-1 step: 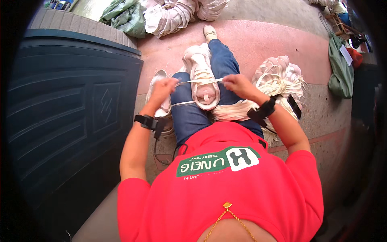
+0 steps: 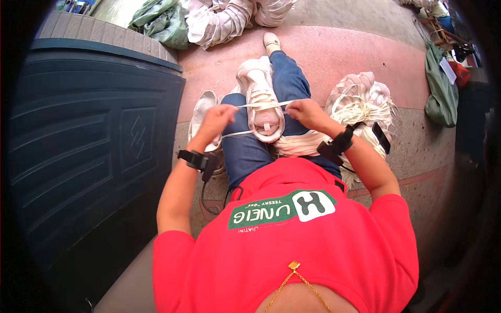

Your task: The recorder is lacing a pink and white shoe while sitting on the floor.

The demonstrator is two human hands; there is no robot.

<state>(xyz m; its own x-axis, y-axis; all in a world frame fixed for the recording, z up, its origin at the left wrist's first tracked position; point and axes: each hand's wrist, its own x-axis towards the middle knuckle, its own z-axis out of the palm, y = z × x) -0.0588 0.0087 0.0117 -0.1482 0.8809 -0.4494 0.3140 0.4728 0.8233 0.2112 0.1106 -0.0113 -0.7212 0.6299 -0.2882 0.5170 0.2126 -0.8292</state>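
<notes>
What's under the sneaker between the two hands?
Blue jeans show on both sides of the pale pink sneaker and past its heel. Its sole and the surface directly beneath are covered by the shoe itself.

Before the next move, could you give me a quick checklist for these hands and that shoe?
1. Pale shoe resting on the legs: ok.
2. Right hand gripping the upper lace: ok, pinched.
3. Left hand gripping that lace: cannot tell, blurred.
4. Upper lace drawn across the shoe: ok, nearly straight.
5. Lower lace tucked in: not ok, sticks out leftward.
6. Other shoe apart from this one: ok.
</notes>
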